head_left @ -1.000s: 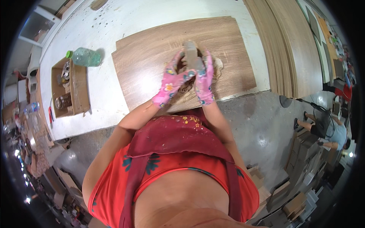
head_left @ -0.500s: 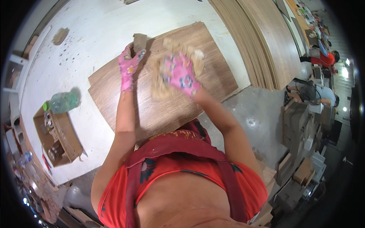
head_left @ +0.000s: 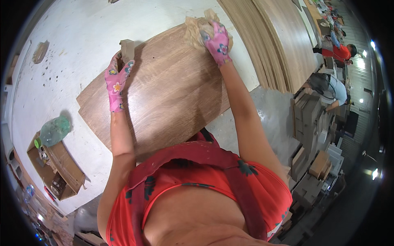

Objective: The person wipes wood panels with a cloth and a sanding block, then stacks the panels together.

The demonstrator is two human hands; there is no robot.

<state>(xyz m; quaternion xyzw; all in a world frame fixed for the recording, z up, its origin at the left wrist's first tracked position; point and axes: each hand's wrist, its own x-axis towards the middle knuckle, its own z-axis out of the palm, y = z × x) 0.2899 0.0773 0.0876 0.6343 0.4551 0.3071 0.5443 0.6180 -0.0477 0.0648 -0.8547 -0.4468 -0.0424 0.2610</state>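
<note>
Holding a rag (head_left: 193, 35), my right hand (head_left: 219, 44) reached one o'clock, uncovering the board's (head_left: 168, 86) middle. My left hand (head_left: 116, 80) grips a block (head_left: 128, 50).

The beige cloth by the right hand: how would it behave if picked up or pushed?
The cloth would probably flop, since it lies rumpled under the right hand. Its thin-looking edges suggest little weight. With its loose folds, it would likely bunch rather than roll if pushed.

A brown wood-grain panel (head_left: 168, 86) lies flat, a crumpled beige cloth (head_left: 193, 35) bunched over its far right corner and a grey-brown block (head_left: 128, 50), possibly wooden, at its far left edge.
</note>
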